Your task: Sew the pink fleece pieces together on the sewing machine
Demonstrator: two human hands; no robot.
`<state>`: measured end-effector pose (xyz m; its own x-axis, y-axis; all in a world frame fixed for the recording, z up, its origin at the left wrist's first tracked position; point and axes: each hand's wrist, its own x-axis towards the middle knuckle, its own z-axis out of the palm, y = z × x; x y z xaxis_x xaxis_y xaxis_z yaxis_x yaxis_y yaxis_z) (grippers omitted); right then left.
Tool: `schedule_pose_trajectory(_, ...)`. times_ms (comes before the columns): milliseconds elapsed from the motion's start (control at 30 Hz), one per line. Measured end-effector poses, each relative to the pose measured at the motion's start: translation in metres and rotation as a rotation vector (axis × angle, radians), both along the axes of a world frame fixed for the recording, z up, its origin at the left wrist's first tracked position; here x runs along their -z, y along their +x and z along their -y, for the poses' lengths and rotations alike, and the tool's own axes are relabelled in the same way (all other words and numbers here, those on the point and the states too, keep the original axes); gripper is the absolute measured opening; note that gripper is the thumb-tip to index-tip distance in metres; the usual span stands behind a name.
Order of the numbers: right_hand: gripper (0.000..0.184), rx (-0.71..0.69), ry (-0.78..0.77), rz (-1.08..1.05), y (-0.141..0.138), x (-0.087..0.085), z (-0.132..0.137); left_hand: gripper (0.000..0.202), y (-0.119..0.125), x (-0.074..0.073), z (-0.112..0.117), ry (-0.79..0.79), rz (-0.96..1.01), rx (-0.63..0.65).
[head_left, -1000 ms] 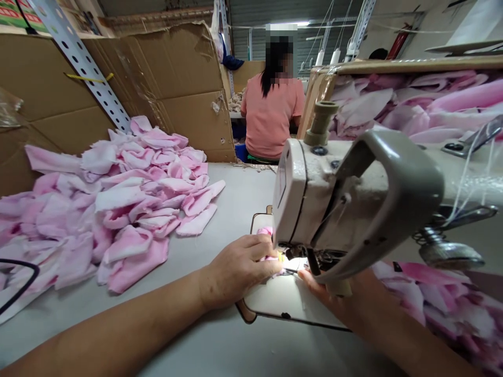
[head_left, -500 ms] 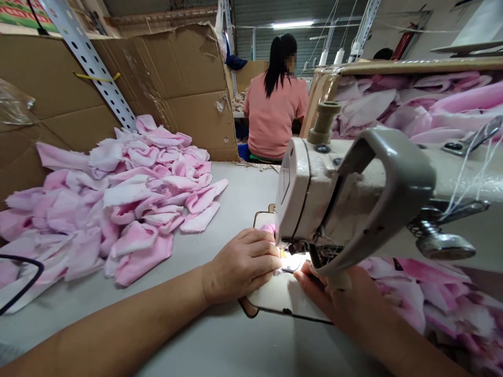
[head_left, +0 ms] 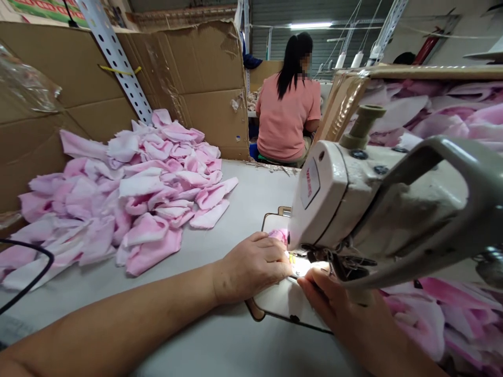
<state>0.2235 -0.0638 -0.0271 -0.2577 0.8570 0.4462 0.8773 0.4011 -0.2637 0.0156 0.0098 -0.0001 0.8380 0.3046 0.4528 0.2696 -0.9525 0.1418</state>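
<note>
At the sewing machine (head_left: 338, 209), fingers (head_left: 267, 252) press pink fabric (head_left: 279, 235).

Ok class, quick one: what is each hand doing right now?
Left hand: closed on pink fabric, holding it down.
Right hand: curled, but whether it holds anything cannot be told.

Nothing is legible: the red-lettered badge (head_left: 310, 190) on the sewing machine head (head_left: 334, 196) and the red-and-green printed carton (head_left: 43, 7) at top left are too blurred to read.
</note>
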Motion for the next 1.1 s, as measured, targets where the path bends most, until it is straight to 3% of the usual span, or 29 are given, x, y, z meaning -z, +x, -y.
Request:
schedule_pose_trajectory(200,0.026,0.038,-0.131,-0.006,0.003,0.009,-0.001,0.017,-0.001,0.004,0.000,0.027,-0.023,-0.028)
schedule_pose_trajectory(433,0.022,0.060,-0.135,-0.038,0.008,0.020,0.001,0.016,-0.002,0.006,0.000,0.028,-0.067,-0.045)
schedule_pose_trajectory(633,0.022,0.093,-0.120,-0.062,0.007,0.009,-0.002,0.017,-0.001,0.007,0.001,0.031,-0.083,-0.083)
schedule_pose_trajectory(800,0.018,0.110,-0.238,-0.032,0.006,-0.001,-0.001,0.017,0.000,0.009,0.000,0.062,-0.080,-0.087)
schedule_pose_trajectory(1100,0.021,0.101,-0.225,0.010,0.008,0.010,-0.001,0.018,0.000,0.008,0.001,0.062,-0.093,-0.104)
